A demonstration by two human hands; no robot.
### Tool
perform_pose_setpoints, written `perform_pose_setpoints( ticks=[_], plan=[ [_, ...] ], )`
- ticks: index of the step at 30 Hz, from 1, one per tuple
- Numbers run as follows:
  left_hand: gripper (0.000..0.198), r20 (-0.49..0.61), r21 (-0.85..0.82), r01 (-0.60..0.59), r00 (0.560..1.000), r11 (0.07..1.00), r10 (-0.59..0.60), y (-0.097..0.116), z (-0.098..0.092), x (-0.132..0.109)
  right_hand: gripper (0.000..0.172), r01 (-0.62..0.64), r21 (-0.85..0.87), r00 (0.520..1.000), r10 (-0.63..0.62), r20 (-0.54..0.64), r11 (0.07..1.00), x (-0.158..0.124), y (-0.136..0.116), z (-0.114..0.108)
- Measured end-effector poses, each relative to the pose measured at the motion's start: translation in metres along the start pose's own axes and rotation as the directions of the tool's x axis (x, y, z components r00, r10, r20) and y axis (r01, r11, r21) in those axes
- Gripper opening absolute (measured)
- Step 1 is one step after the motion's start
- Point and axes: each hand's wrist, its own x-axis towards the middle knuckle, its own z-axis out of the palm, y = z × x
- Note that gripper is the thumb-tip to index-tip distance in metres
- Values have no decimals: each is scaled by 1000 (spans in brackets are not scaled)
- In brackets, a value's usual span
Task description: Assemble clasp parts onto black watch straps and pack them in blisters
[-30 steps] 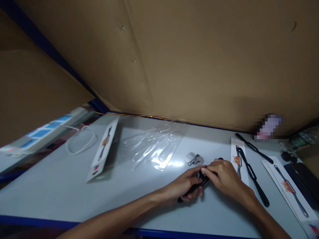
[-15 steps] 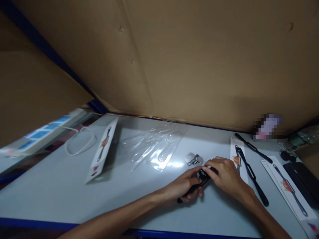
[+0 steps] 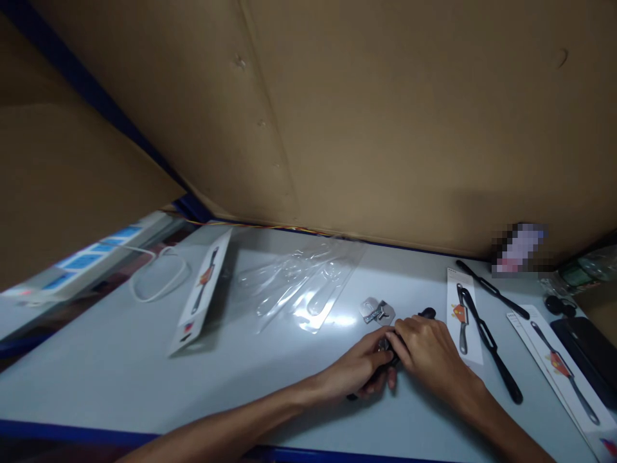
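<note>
Since half a second ago, the right hand (image 3: 427, 347) has slid a little nearer the person, covering more of the black handle (image 3: 427, 313), whose far end now pokes out past the knuckles. Both hands have a firm grip on it, the left hand (image 3: 359, 368) wrapped around its near part; it is in front and to the right of the clear plastic tray (image 3: 299, 283). The worktop (image 3: 120, 366) is pale and shiny, with a brown cardboard wall (image 3: 385, 128) behind the tray. Left of the tray are a white card (image 3: 201, 289), a white cable (image 3: 159, 276) and a power strip (image 3: 96, 254) with blue panels. Small metal pieces (image 3: 384, 311) lie just to its right; farther right are two loose handles (image 3: 492, 346) and printed cards (image 3: 562, 366). The cards show a dark tool over orange artwork; their print is too small to read.
</note>
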Motion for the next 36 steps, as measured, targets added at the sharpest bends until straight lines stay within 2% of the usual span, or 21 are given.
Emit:
perform_pose_setpoints(
  ticks=[4,8,11,14,21,25,32,34,36],
  plan=[
    [40,-38,-6,-69,997,998,69,-4,2,1,24,13,-103,998,-19,-54,995,-3,-6,-1],
    [30,-101,39,-231,967,972,234,-9,8,1,23,26,-145,994,-41,-101,989,-4,-9,1],
    [19,-162,109,-319,929,941,333,-10,13,0,22,40,-121,986,-59,-154,992,-3,-9,4],
    [18,-217,221,-368,884,903,414,-11,14,-1,25,30,-55,974,-41,-223,998,-3,-10,8],
    [41,-273,483,-427,756,764,595,-21,10,-2,38,-27,133,920,76,-383,991,-6,-19,14],
    [46,-252,548,-454,711,702,657,-27,8,2,39,-48,287,917,156,-367,957,-4,-19,16],
    [48,-228,586,-477,679,656,698,-29,3,8,38,-94,500,897,291,-332,861,1,-20,23],
    [46,-244,565,-485,674,667,697,-24,2,9,38,-95,548,900,307,-311,831,4,-17,21],
    [41,-289,469,-486,705,738,648,-16,1,11,42,-85,613,913,307,-268,786,7,-11,19]
  ],
)
